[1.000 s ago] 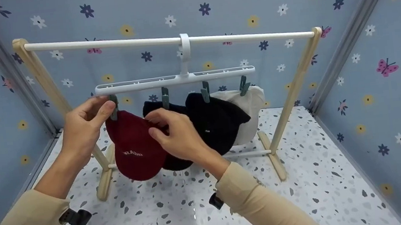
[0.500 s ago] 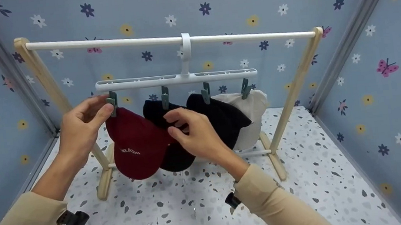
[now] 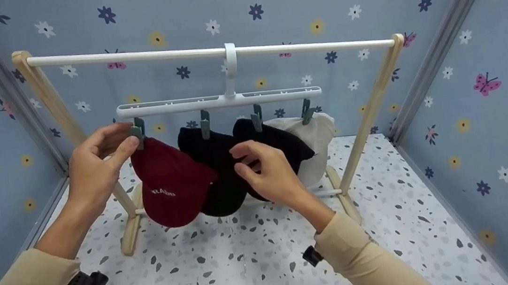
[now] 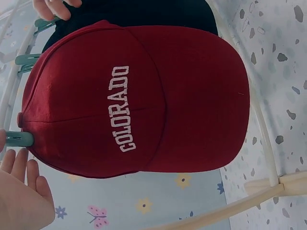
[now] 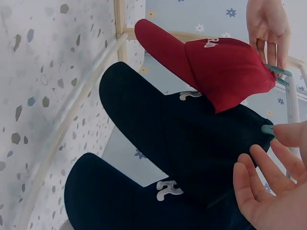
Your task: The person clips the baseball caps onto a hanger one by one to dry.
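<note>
My left hand pinches the leftmost green clip between thumb and fingers. From that clip hangs a dark red baseball cap with white COLORADO lettering. Beside it, a black baseball cap hangs from a second green clip. My right hand is in front of the black caps, its fingers loosely bent and nothing held. Partly behind that hand, another black cap hangs from a third clip. A white cap hangs at the right end from its own clip.
The clips hang under a white hanger bar, hooked over the white rail of a rack with wooden legs. The rack stands on a speckled white surface, with flowered blue panels behind and at both sides.
My right hand has moved right, away from the red cap and across in front of the black caps. My left hand has stayed at the leftmost clip.
</note>
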Demonstrator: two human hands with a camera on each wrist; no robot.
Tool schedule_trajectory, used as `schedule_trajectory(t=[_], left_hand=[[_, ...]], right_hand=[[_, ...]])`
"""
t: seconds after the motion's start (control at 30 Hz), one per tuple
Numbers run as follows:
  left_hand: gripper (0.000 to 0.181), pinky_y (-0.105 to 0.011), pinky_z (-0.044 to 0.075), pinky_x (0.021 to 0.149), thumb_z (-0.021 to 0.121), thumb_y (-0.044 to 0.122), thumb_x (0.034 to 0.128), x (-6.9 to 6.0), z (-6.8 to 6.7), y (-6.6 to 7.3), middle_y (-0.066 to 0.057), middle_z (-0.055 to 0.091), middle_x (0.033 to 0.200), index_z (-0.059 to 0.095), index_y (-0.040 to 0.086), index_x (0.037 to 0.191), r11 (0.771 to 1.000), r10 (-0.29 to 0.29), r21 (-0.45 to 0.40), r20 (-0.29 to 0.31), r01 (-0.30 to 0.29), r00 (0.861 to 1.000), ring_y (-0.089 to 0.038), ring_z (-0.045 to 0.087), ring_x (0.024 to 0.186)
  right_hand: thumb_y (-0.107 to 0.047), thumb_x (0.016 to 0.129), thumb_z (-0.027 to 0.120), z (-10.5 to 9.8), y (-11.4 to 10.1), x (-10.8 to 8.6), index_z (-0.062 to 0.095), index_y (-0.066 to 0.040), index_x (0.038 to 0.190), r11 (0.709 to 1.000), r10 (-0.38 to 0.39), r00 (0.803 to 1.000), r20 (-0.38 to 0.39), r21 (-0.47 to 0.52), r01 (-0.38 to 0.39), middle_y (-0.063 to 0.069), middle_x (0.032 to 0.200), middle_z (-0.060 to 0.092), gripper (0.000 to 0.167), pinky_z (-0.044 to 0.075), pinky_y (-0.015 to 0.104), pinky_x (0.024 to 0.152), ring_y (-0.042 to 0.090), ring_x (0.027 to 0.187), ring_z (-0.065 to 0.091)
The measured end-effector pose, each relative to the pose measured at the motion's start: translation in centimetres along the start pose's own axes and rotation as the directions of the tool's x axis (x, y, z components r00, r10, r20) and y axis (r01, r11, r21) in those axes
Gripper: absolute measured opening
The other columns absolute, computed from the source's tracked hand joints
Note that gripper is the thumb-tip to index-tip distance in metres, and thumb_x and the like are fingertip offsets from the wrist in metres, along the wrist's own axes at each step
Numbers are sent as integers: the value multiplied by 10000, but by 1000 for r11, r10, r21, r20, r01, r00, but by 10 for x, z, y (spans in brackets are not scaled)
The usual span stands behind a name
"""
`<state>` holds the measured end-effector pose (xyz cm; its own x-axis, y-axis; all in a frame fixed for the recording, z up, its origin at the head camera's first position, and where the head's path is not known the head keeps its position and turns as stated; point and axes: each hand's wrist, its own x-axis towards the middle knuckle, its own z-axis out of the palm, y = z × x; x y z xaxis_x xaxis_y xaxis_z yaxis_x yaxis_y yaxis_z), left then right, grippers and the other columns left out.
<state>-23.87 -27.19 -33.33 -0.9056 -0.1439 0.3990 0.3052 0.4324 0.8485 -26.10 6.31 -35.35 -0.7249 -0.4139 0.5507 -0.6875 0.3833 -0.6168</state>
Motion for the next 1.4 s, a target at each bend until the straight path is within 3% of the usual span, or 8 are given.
schedule_trajectory(t=[0.13,0.3,0.57,0.8,0.93,1.2,1.4], left_hand=[[507,-290,401,1022,706,431,1031,-5,-2,1,19,676,1390,618,221,1483,999,1,38,-39,1,999,-69,572,1200],[487,-256,390,1038,725,416,1021,-12,-4,0,16,671,1412,622,240,1464,997,32,76,-94,-25,995,-115,553,1240],[478,-259,346,1046,756,354,1009,-34,-12,-7,-18,666,1394,636,183,1439,971,86,234,-179,-42,980,-160,525,1250],[542,-666,345,1024,779,237,993,-50,-16,-20,-177,625,1411,594,147,1495,954,131,285,-123,-92,984,-365,495,1307],[584,-778,315,1059,788,204,982,-59,-13,-24,-187,573,1521,574,140,1522,942,166,307,-82,-133,983,-431,455,1356],[624,-798,158,1178,777,204,976,-70,-9,-32,-155,431,1663,545,139,1552,923,217,331,-26,-197,976,-506,374,1468],[684,-801,67,1190,768,256,977,-79,-10,-43,-214,357,1689,495,125,1590,890,235,399,9,-219,972,-548,329,1492]], right_hand=[[-50,1004,705,-3,3,-4,715,-41,1236,1000,7,1000,-6,6,-6,76,1202,731,232,607,340,857,162,1031,715],[-60,1008,706,-11,8,-13,714,-44,1244,999,31,999,-14,-4,-31,69,1205,733,237,608,337,861,157,1031,715],[-38,1011,703,-38,25,-42,713,-22,1256,996,86,995,-55,-29,-88,76,1209,738,246,610,356,858,179,1039,719],[-65,1013,718,-57,33,-62,706,-38,1283,991,115,990,-78,-61,-120,48,1221,742,271,606,361,850,188,1046,723],[-45,1006,723,-69,40,-75,702,-28,1285,987,125,988,-89,-88,-133,57,1246,739,279,613,377,857,208,1057,730],[-51,1000,740,-98,59,-108,710,-78,1302,965,188,974,-130,-161,-207,51,1276,738,305,608,429,897,243,1088,732],[-20,980,750,-113,73,-131,697,-59,1321,939,203,966,-163,-246,-239,70,1279,733,347,596,479,904,263,1105,717]])
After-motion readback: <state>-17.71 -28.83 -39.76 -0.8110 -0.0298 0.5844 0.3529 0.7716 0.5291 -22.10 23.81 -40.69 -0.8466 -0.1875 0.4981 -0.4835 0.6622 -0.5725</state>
